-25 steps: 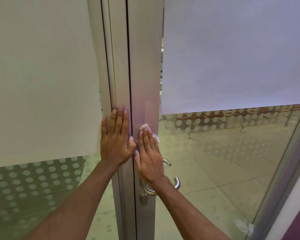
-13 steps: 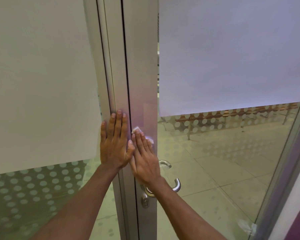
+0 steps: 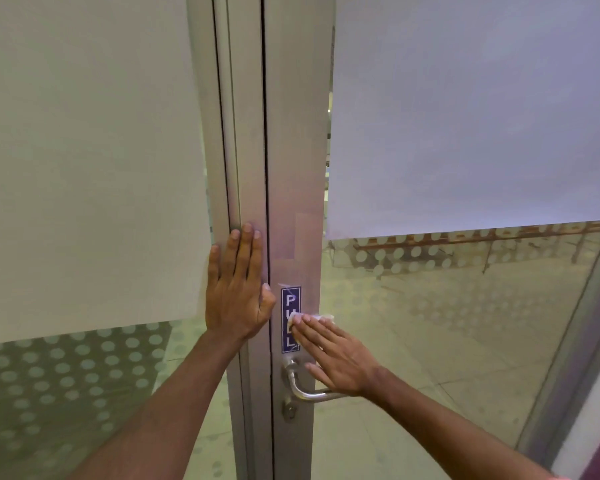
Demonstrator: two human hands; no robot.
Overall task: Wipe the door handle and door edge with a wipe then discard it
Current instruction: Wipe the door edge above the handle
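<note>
Wiping the door edge (image 3: 293,202) now, right hand (image 3: 333,351) flat and spread, pressing the wipe (image 3: 312,318) on the sign (image 3: 290,306) just above the handle (image 3: 305,386), left hand (image 3: 238,289) flat and spread on the frame (image 3: 246,133), probably sliding down to rub the handle next.

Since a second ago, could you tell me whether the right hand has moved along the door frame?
Yes. The right hand with the wipe slid down towards the door handle, uncovering the PULL sticker.

Wipe (image 3: 312,318) mostly under right hand (image 3: 336,358); sticker (image 3: 290,318) part-covered.
</note>
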